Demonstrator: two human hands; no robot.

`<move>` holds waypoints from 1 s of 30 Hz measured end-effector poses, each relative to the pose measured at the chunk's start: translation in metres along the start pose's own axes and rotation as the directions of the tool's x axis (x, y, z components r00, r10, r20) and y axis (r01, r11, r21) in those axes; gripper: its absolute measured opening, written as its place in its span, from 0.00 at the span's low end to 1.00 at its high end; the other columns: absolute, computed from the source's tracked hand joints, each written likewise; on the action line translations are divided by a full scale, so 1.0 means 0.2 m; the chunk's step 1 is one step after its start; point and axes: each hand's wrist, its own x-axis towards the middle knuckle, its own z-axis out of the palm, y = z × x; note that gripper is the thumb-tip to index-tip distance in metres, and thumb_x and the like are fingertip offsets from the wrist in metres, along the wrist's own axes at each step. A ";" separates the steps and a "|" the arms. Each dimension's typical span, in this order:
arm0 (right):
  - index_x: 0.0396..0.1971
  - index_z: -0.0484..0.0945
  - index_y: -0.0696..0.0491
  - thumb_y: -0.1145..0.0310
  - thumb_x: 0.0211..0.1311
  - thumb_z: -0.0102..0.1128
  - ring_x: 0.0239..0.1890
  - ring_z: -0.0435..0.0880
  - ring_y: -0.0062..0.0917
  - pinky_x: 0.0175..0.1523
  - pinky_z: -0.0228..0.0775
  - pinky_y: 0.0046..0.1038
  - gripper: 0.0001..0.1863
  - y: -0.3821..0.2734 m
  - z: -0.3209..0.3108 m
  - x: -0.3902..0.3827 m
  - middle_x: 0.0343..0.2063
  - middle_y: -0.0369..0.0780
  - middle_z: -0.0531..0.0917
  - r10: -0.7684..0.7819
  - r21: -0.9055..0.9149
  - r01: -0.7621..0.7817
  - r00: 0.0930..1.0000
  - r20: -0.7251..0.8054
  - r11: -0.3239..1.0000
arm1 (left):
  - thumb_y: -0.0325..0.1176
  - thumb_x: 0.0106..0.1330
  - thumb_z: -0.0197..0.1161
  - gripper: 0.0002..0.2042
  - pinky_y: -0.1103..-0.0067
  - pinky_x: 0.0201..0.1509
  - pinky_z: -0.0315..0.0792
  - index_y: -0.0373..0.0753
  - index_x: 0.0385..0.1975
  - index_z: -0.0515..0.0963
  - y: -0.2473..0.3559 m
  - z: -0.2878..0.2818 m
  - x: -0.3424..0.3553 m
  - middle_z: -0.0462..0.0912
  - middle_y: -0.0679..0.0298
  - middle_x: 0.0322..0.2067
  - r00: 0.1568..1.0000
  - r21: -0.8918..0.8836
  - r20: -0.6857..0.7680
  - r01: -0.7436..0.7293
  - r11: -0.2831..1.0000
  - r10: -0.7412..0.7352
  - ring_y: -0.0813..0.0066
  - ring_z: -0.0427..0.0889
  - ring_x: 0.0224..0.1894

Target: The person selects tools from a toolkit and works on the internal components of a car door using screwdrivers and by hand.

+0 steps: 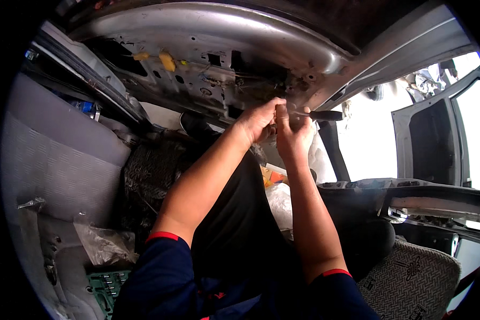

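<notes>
Both my hands meet in front of the bare silver metal panel (176, 48) of a vehicle door. My right hand (294, 136) is closed around the shaft of a screwdriver, its black handle (326, 115) sticking out to the right past my fingers. Close against its thumb, my left hand (258, 121) is pinched shut with bent fingers. Whatever sits between the left fingertips is hidden. Just beyond the hands, wires and a dark opening (250, 66) show in the panel. Yellow pieces (167, 61) are fixed farther left on it.
A grey seat (58, 122) stands at the left, with a clear plastic bag (104, 242) and a green tool case (109, 288) near it. A white bag (280, 205) lies beyond my legs. Patterned cushion (416, 274) at lower right; another open vehicle door (437, 133) outside.
</notes>
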 end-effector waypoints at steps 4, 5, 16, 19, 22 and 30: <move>0.39 0.76 0.51 0.63 0.69 0.64 0.22 0.71 0.12 0.26 0.61 0.17 0.08 0.10 -0.03 0.03 0.26 0.31 0.78 0.324 0.721 -0.532 0.845 0.425 0.444 | 0.47 0.72 0.56 0.12 0.81 0.37 0.73 0.48 0.34 0.81 -0.01 -0.09 0.06 0.83 0.72 0.29 0.949 -0.085 0.315 0.053 0.995 -0.023 0.79 0.79 0.30; 0.39 0.76 0.51 0.63 0.69 0.64 0.22 0.71 0.12 0.26 0.61 0.17 0.08 0.12 -0.04 0.03 0.26 0.31 0.78 0.327 0.719 -0.535 0.844 0.426 0.443 | 0.47 0.72 0.56 0.13 0.81 0.37 0.72 0.47 0.34 0.81 0.00 -0.10 0.06 0.82 0.72 0.28 0.894 -0.090 0.447 0.087 0.992 -0.038 0.79 0.78 0.29; 0.36 0.76 0.48 0.56 0.70 0.62 0.28 0.75 0.16 0.30 0.66 0.20 0.11 0.10 -0.05 0.04 0.25 0.29 0.78 0.289 0.704 -0.482 0.876 0.386 0.522 | 0.46 0.70 0.59 0.12 0.80 0.33 0.71 0.46 0.33 0.81 0.00 0.03 -0.01 0.79 0.74 0.24 0.998 -0.034 0.055 -0.009 0.999 0.011 0.81 0.75 0.27; 0.37 0.76 0.52 0.58 0.70 0.63 0.31 0.79 0.17 0.34 0.71 0.23 0.12 0.09 -0.03 0.04 0.27 0.32 0.81 0.097 0.320 -0.113 0.993 0.065 0.941 | 0.45 0.71 0.58 0.12 0.78 0.36 0.73 0.45 0.35 0.82 0.01 0.10 -0.04 0.82 0.72 0.27 0.999 -0.147 0.021 0.042 0.988 -0.039 0.80 0.78 0.29; 0.37 0.76 0.55 0.60 0.68 0.65 0.30 0.79 0.17 0.35 0.72 0.22 0.13 0.03 0.00 0.02 0.28 0.33 0.82 -0.137 -0.237 0.147 0.989 0.058 0.960 | 0.46 0.71 0.56 0.13 0.78 0.40 0.75 0.45 0.39 0.82 0.00 -0.03 0.00 0.85 0.70 0.32 0.997 -0.020 0.067 -0.044 0.999 0.045 0.79 0.81 0.34; 0.36 0.76 0.55 0.60 0.69 0.65 0.26 0.79 0.19 0.33 0.71 0.23 0.13 -0.03 0.01 0.00 0.25 0.33 0.81 0.060 0.177 -0.057 0.998 -0.011 0.983 | 0.46 0.70 0.60 0.11 0.84 0.28 0.69 0.49 0.28 0.78 0.00 0.04 -0.02 0.78 0.75 0.22 1.000 -0.082 0.006 -0.026 0.996 0.027 0.82 0.75 0.23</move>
